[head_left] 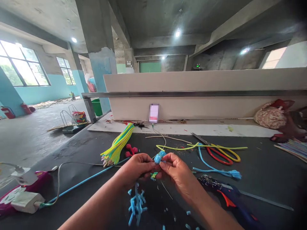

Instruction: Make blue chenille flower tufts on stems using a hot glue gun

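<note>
Both hands meet at the middle of the dark table around a small blue fuzzy piece (158,157), which looks made of chenille stems. Fingers and thumb of my left hand (140,165) pinch it from the left, while my right hand (177,168) pinches it from the right. Its lower part is hidden by the fingers. Beneath them shows a bit of yellow and green. Short blue cut stems (137,203) lie below the left hand. A yellow chenille stem (177,148) stretches away to the right behind the blue piece.
Left stand a yellow-green stem bundle (120,143) and a red fuzzy piece (130,149). Scissors (219,153), a blue stem with a tufted end (235,174) and a glue gun (236,198) lie right. A phone (153,113) leans at the back; plugs (26,201) sit left.
</note>
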Motion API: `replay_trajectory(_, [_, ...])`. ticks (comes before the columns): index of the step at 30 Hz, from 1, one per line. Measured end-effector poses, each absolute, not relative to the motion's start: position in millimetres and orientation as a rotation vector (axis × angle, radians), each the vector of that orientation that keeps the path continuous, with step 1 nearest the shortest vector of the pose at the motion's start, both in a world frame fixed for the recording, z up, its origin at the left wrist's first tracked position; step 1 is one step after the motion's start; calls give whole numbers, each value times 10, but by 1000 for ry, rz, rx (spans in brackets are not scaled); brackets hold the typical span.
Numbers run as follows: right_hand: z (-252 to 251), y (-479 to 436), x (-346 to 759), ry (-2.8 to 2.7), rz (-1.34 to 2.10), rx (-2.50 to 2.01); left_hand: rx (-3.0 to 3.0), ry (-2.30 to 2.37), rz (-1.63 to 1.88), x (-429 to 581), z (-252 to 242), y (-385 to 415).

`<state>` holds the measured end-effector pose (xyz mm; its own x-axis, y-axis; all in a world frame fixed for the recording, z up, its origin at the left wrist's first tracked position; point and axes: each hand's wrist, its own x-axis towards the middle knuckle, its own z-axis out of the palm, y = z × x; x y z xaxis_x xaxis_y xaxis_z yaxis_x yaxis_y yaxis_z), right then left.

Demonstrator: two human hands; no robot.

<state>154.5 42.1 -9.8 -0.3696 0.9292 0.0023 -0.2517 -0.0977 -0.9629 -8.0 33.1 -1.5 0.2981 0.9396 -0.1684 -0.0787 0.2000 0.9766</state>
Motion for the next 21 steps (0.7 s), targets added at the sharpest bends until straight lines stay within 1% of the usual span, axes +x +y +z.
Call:
replay_trajectory(3, [-138,455,1563,-1293,1570,-918,1078,1036,936,-73,-62,326])
replay_trajectory(7, [-181,516,1649,-1441,1263,-1142,1031,1116,976,-87,-114,346])
replay_trajectory(9, [-200,530,1687,-1441,1168,-1173,1019,1132,992,-94,-139,355])
replay_trajectory(13, [-233,507,1695,-1440,1123,-1106,999,1141,952,-66,-173,333])
replay_trajectory(21, [-229,469,1653,-1592,988,-1157,1001,1200,923,35,-142,258])
